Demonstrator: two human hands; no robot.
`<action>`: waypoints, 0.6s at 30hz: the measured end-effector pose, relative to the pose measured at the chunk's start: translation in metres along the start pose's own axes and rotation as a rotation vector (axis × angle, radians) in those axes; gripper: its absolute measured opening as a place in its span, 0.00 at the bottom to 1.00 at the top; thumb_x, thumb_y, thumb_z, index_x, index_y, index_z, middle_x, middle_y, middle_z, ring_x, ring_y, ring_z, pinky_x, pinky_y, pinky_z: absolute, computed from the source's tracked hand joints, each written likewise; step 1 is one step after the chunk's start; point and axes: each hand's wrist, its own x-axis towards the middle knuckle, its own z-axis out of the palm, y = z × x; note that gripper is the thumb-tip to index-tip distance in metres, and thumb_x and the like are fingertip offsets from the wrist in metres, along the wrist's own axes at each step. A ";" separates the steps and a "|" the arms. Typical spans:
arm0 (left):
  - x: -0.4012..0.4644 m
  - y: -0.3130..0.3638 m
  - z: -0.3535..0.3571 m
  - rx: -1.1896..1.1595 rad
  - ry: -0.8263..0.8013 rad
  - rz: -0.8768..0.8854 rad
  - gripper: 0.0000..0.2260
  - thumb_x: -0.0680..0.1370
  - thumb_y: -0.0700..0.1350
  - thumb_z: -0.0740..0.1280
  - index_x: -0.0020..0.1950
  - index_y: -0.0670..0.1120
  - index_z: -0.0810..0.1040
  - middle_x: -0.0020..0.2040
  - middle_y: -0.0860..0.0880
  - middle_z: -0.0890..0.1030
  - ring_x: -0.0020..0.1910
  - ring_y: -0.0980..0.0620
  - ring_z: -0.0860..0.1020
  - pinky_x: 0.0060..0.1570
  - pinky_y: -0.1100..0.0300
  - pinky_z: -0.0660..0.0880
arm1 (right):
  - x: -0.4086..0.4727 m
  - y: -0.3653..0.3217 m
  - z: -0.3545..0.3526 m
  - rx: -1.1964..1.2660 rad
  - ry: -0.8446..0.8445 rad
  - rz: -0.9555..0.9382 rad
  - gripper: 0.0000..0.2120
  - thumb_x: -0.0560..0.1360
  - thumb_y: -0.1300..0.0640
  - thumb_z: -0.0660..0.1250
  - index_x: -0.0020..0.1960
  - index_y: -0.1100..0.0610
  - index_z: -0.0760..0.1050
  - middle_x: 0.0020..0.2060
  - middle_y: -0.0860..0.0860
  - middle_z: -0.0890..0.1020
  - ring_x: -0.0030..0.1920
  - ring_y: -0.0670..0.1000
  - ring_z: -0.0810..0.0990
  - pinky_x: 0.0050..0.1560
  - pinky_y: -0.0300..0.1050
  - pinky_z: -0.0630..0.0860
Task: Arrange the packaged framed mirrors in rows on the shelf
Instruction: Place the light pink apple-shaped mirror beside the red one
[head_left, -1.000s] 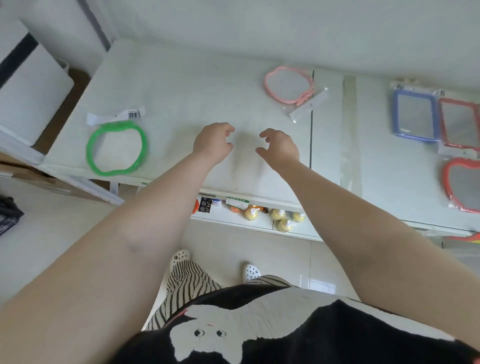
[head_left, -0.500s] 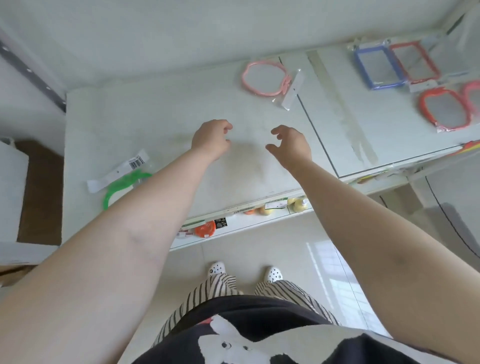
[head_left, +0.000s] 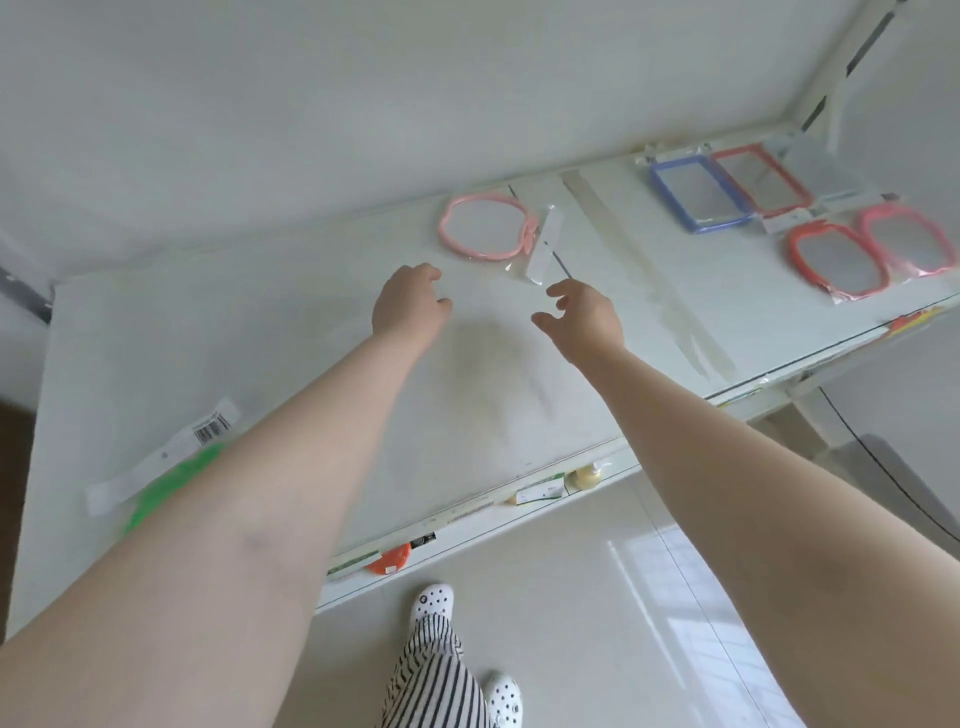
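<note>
A pink round packaged mirror (head_left: 485, 226) lies at the back middle of the white shelf (head_left: 291, 332). My left hand (head_left: 410, 301) hovers just below and left of it, fingers loosely curled, holding nothing. My right hand (head_left: 584, 317) hovers below and right of it, fingers spread and empty. A green round mirror (head_left: 171, 483) with a barcode label lies at the left, partly hidden by my left forearm. At the far right lie a blue rectangular mirror (head_left: 696, 195), a red rectangular mirror (head_left: 761, 179), an orange-red rounded mirror (head_left: 836, 260) and a pink rounded mirror (head_left: 909, 244).
A taped seam (head_left: 644, 275) crosses the shelf between its two panels. Below the front edge sits a lower shelf with small bottles (head_left: 587, 475) and an orange item (head_left: 389, 561). My feet in white clogs (head_left: 434, 603) stand on a tiled floor.
The view has swung to the right and tilted, so more of the right-hand mirrors shows. Both hands have reached a little closer to the pink round mirror, still empty.
</note>
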 end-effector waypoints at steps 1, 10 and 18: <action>0.011 -0.001 0.007 0.004 0.010 -0.008 0.21 0.77 0.45 0.64 0.70 0.46 0.69 0.67 0.44 0.72 0.66 0.45 0.72 0.60 0.54 0.70 | 0.011 0.002 0.005 0.009 0.006 0.003 0.21 0.75 0.51 0.68 0.67 0.53 0.71 0.57 0.52 0.79 0.54 0.55 0.80 0.51 0.50 0.78; 0.111 -0.005 0.051 0.017 0.173 0.025 0.25 0.77 0.48 0.64 0.71 0.40 0.64 0.69 0.39 0.68 0.68 0.40 0.69 0.63 0.52 0.69 | 0.117 0.008 0.045 -0.033 0.210 -0.026 0.28 0.75 0.41 0.63 0.68 0.57 0.68 0.62 0.55 0.77 0.65 0.58 0.71 0.60 0.50 0.71; 0.152 -0.009 0.087 0.030 0.168 0.023 0.23 0.76 0.52 0.65 0.66 0.40 0.70 0.63 0.39 0.76 0.64 0.39 0.73 0.60 0.52 0.71 | 0.147 0.009 0.088 -0.185 0.316 0.043 0.25 0.78 0.40 0.54 0.59 0.58 0.76 0.59 0.56 0.73 0.63 0.58 0.66 0.61 0.51 0.61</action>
